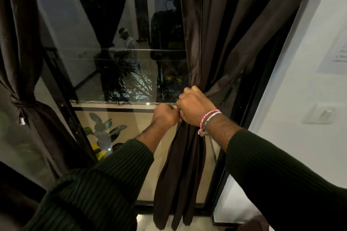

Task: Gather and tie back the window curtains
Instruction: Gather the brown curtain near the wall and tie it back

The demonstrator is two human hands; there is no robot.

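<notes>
Right now I see both hands clenched on the right curtain (202, 47), gathered against the window (116, 43): the right hand (195, 108) grips its bunched waist, the left hand (166, 115) pinches fabric just beside it. Left of the glass, the left curtain (20, 65) hangs knotted.

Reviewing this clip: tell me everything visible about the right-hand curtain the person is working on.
The right curtain is dark brown, smooth, slightly glossy fabric hanging in long folds beside the white wall. It is bunched tight at mid-height, where the right hand grips the gathered waist and the left hand grips just beside it. Below, it hangs in narrow pleats nearly to the floor. No tie is visible.
</notes>
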